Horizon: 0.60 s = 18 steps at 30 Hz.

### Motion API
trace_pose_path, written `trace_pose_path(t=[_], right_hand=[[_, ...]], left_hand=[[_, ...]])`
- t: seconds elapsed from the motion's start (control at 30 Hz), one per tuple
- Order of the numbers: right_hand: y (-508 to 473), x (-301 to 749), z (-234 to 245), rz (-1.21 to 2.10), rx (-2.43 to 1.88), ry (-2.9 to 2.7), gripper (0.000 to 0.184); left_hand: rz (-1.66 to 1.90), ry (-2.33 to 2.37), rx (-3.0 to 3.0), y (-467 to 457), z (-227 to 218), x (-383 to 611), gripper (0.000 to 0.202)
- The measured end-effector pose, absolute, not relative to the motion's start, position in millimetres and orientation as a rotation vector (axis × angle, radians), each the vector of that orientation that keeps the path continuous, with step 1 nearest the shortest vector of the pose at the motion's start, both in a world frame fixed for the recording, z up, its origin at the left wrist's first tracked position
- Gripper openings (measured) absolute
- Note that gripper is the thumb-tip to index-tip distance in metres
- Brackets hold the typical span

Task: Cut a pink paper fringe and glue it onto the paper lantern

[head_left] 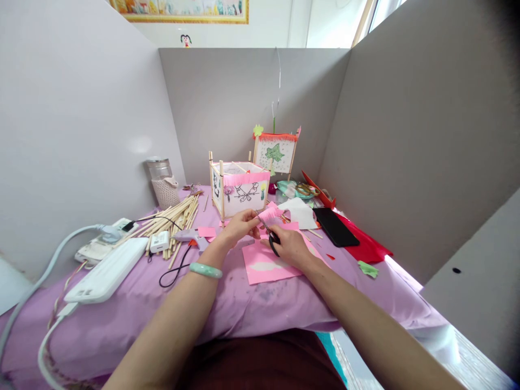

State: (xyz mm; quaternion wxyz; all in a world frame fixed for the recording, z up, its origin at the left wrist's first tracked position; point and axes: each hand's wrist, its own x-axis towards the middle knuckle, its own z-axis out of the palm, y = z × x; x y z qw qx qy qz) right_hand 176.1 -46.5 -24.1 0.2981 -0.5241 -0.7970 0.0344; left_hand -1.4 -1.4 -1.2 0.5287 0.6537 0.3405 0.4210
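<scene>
My right hand (290, 246) grips a pair of black-handled scissors (274, 244), whose blades point up and left toward my left hand. Pinched in my left hand (240, 226) is a strip of pink paper (271, 213) that reaches right, past the scissor blades. Whether the blades are cutting into it is too small to tell. Beneath both hands lies a larger sheet of pink paper (260, 265) with pale cut-out holes. Just behind them stands a lantern of wooden sticks and drawn white panels (244, 189), its top edge trimmed in pink.
Wooden sticks (182, 208), a glue gun (190, 236) and a white power bank (108, 271) lie left. A jar (162, 181) stands behind them. At right are a black phone (336, 226), red paper (368, 241) and a green scrap (368, 269). Another lantern (276, 153) stands at the back. Grey partitions enclose the table.
</scene>
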Motion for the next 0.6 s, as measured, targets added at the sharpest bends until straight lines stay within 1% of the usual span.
trace_pose_path(t=[0.17, 0.6], right_hand=[[-45.9, 176.6, -25.4, 0.067, -1.361, -2.107, 0.033], [-44.5, 176.8, -26.1, 0.047, -1.356, -2.098, 0.031]], left_hand=[[0.998, 0.805, 1.556, -1.1, -1.0, -1.2, 0.018], [0.997, 0.817, 1.531, -2.3, 1.2, -1.1, 0.019]])
